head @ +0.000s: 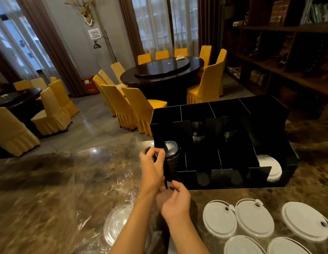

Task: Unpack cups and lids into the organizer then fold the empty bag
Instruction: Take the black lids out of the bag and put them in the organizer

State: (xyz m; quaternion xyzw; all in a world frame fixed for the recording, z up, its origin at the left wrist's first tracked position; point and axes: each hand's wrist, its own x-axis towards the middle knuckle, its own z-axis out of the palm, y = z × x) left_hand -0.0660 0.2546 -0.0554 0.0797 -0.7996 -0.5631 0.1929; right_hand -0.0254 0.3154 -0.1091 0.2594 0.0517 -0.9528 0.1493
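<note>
A black compartmented organizer stands on the marble counter. Both my hands hold a stack of black lids at the organizer's front-left slot. My left hand pinches the stack near its top; my right hand grips its lower end. White lids lie stacked in the front-right compartment. Clear cups and another clear cup stack sit in the rear slots. Several white lids lie on the counter at the lower right. A crumpled clear plastic bag lies left of my arms, with a clear lid stack on it.
The counter's far edge runs left of the organizer, with a drop to the floor beyond. Yellow-covered chairs and a round dark table stand behind. Dark shelving rises at the right.
</note>
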